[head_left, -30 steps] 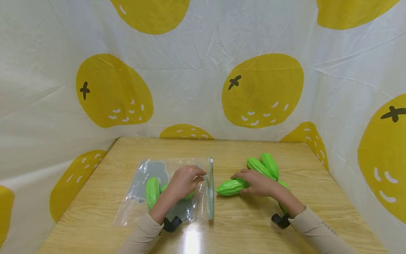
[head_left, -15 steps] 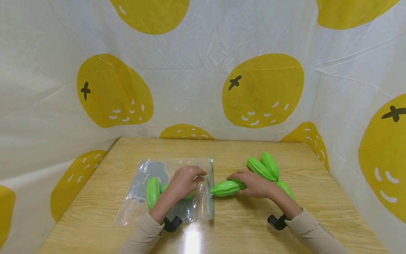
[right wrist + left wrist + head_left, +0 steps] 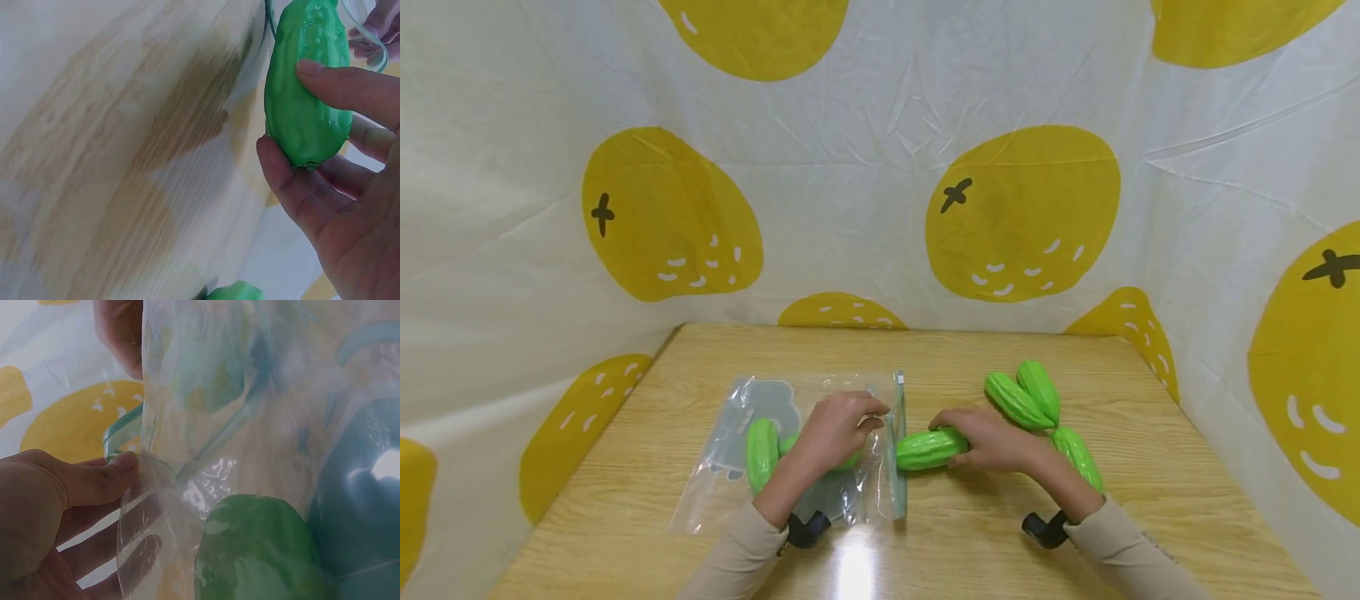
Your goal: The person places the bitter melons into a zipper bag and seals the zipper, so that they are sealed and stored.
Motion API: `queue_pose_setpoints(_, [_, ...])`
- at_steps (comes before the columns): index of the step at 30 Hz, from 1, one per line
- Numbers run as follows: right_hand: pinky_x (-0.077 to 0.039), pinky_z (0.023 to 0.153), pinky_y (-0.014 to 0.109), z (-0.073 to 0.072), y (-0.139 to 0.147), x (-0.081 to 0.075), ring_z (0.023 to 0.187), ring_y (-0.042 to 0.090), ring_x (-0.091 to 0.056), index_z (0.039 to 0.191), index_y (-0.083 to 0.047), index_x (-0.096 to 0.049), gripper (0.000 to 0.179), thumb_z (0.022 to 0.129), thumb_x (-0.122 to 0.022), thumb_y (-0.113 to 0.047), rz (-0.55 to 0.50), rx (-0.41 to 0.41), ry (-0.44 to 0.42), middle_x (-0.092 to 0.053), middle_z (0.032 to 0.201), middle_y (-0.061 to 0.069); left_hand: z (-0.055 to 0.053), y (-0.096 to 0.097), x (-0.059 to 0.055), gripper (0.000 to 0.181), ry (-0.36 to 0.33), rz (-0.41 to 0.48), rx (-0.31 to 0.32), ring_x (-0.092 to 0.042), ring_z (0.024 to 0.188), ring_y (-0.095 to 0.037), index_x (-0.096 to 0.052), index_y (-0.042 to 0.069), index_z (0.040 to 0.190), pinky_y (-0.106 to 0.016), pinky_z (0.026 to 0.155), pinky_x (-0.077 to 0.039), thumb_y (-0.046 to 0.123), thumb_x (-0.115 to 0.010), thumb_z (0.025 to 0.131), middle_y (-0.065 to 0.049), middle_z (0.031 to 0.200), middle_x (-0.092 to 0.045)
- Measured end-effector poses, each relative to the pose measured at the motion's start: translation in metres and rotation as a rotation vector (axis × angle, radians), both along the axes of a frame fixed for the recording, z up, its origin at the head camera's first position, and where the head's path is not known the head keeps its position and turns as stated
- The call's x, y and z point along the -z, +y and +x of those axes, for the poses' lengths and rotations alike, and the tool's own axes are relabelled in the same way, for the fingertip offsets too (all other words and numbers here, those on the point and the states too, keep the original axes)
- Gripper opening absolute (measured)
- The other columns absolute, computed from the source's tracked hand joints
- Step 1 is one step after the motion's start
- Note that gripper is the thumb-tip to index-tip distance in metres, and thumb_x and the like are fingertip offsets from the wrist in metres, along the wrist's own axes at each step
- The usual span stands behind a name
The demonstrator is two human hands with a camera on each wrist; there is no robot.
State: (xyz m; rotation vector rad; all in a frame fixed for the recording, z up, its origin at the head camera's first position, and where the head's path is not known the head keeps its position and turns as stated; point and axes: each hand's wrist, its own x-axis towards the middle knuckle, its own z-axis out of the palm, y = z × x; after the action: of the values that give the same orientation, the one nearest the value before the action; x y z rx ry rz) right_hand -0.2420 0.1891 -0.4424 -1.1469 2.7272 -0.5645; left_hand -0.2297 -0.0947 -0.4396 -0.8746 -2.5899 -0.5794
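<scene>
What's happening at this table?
A person's left hand pinches the edge of a clear plastic bag lying on the wooden table. Their right hand holds a green ridged gourd, its far end at the bag's mouth. Other green pieces show inside the bag, and three loose gourds lie on the table to the right.

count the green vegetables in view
6 or more: one vegetable in the right hand, three loose vegetables right of the bag, two bagged vegetables; the left hand may hide more.
</scene>
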Motion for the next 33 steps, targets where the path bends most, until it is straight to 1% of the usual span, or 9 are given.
queue_pose_setpoints(3, [-0.055, 0.097, 0.045, 0.002, -0.002, 0.0, 0.114, 0.023, -0.066, 0.13, -0.011, -0.064, 0.05, 0.084, -0.083, -0.014, 0.003, -0.005, -0.005, -0.07, 0.127, 0.006, 0.001, 0.0, -0.001, 0.015, -0.008, 0.006, 0.003, -0.075, 0.088, -0.014, -0.081, 0.018, 0.105, -0.034, 0.075, -0.061, 0.016, -0.079, 0.089, 0.005, 0.096, -0.079])
queue_pose_setpoints(7, [-0.054, 0.099, 0.046, 0.004, -0.005, -0.001, 0.116, 0.024, -0.065, 0.132, -0.008, -0.063, 0.052, 0.084, -0.082, -0.013, 0.007, -0.003, -0.03, -0.069, 0.129, 0.008, 0.001, 0.0, -0.001, 0.016, -0.014, 0.007, -0.001, -0.075, 0.088, -0.014, -0.081, 0.018, 0.105, -0.035, 0.075, -0.061, 0.016, -0.079, 0.09, 0.005, 0.097, -0.079])
queue_pose_setpoints(11, [-0.055, 0.096, 0.044, 0.005, -0.006, -0.001, 0.113, 0.023, -0.065, 0.134, -0.006, -0.061, 0.054, 0.084, -0.082, -0.013, -0.013, 0.005, -0.05, -0.069, 0.129, 0.009, 0.001, 0.0, -0.001, 0.015, -0.009, 0.001, -0.004, -0.075, 0.088, -0.013, -0.081, 0.018, 0.105, -0.034, 0.075, -0.061, 0.016, -0.079, 0.09, 0.006, 0.097, -0.079])
queue_pose_setpoints(13, [-0.055, 0.094, 0.04, 0.005, -0.006, 0.0, 0.11, 0.02, -0.065, 0.131, -0.007, -0.06, 0.052, 0.085, -0.082, -0.014, -0.036, 0.01, -0.062, -0.069, 0.126, 0.008, 0.001, 0.0, -0.001, 0.015, -0.005, 0.002, -0.003, -0.075, 0.088, -0.013, -0.082, 0.018, 0.105, -0.035, 0.075, -0.061, 0.016, -0.079, 0.089, 0.006, 0.096, -0.079])
queue_pose_setpoints(18, [-0.054, 0.087, 0.031, 0.004, -0.008, 0.005, 0.101, 0.013, -0.063, 0.119, -0.011, -0.06, 0.043, 0.084, -0.085, -0.016, -0.103, 0.012, -0.088, -0.07, 0.113, 0.001, 0.0, 0.0, -0.001, 0.015, -0.002, 0.004, -0.005, -0.075, 0.087, -0.014, -0.082, 0.018, 0.104, -0.035, 0.074, -0.061, 0.016, -0.08, 0.089, 0.005, 0.095, -0.079])
queue_pose_setpoints(21, [-0.057, 0.086, 0.032, 0.004, -0.009, 0.006, 0.101, 0.015, -0.066, 0.117, -0.011, -0.061, 0.043, 0.083, -0.086, -0.017, -0.132, 0.006, -0.103, -0.071, 0.112, 0.002, 0.0, 0.0, -0.001, 0.015, -0.001, 0.003, -0.005, -0.075, 0.087, -0.014, -0.082, 0.018, 0.104, -0.035, 0.074, -0.061, 0.016, -0.08, 0.089, 0.006, 0.095, -0.079])
queue_pose_setpoints(23, [-0.059, 0.086, 0.032, 0.004, -0.011, 0.007, 0.104, 0.019, -0.068, 0.117, -0.01, -0.061, 0.043, 0.083, -0.086, -0.016, -0.15, 0.002, -0.131, -0.071, 0.113, 0.004, 0.0, 0.0, -0.001, 0.015, -0.002, 0.001, -0.005, -0.075, 0.086, -0.014, -0.081, 0.018, 0.104, -0.035, 0.074, -0.061, 0.016, -0.08, 0.089, 0.006, 0.095, -0.079])
queue_pose_setpoints(28, [-0.062, 0.084, 0.033, 0.007, -0.014, 0.005, 0.108, 0.029, -0.069, 0.12, -0.005, -0.061, 0.04, 0.085, -0.081, -0.006, -0.192, -0.002, -0.223, -0.07, 0.117, 0.009, 0.0, -0.001, 0.0, 0.015, -0.007, 0.003, -0.003, -0.075, 0.086, -0.014, -0.081, 0.018, 0.104, -0.035, 0.074, -0.061, 0.016, -0.08, 0.089, 0.006, 0.095, -0.079])
queue_pose_setpoints(33, [-0.063, 0.084, 0.035, 0.009, -0.015, 0.002, 0.107, 0.03, -0.069, 0.121, -0.004, -0.062, 0.04, 0.085, -0.079, -0.003, -0.202, -0.002, -0.237, -0.07, 0.119, 0.011, -0.001, 0.0, 0.001, 0.015, -0.004, 0.002, 0.005, -0.075, 0.087, -0.013, -0.081, 0.017, 0.104, -0.034, 0.075, -0.061, 0.016, -0.08, 0.089, 0.005, 0.096, -0.079])
